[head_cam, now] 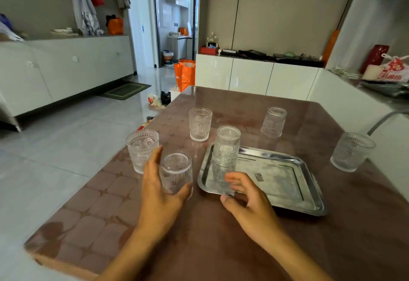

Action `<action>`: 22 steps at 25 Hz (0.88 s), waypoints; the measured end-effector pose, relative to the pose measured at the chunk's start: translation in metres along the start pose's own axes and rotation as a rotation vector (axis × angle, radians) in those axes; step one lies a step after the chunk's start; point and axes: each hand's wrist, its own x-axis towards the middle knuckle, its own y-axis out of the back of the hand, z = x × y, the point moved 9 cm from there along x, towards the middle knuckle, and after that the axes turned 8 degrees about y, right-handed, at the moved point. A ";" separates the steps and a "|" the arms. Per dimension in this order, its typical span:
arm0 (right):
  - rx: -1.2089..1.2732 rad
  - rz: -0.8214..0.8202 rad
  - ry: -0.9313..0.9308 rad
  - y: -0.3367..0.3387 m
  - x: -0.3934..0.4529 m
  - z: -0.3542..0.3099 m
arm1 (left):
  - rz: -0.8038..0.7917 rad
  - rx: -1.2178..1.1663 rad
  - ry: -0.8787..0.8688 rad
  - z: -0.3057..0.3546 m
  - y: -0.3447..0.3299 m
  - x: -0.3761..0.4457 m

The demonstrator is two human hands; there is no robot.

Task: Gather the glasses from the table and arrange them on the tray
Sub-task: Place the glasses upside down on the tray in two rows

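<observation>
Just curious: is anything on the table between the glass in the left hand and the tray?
No. The head view shows only bare table between that glass and the tray.

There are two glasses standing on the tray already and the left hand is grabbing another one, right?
Not quite. The head view shows only one glass on the tray, at its far left corner. The rest is right: the left hand has its grip around another glass on the table.

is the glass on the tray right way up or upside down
Upside down. The glass on the tray shows its closed, thick base on top, and its wider mouth rests on the metal.
</observation>
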 end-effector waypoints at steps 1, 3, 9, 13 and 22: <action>0.013 -0.027 0.021 -0.005 -0.001 -0.009 | -0.075 -0.015 0.118 -0.012 -0.006 0.004; 0.056 -0.111 0.050 -0.018 0.000 -0.025 | -0.135 0.083 0.183 -0.024 -0.010 0.009; 0.180 -0.105 0.061 -0.033 0.000 -0.041 | -0.107 0.079 -0.160 0.018 -0.005 -0.011; 0.220 0.178 0.176 0.010 -0.001 -0.043 | -0.192 0.219 -0.526 0.076 -0.045 -0.028; 0.264 0.479 -0.131 0.125 0.052 0.041 | -0.462 0.462 -0.072 -0.020 -0.087 0.042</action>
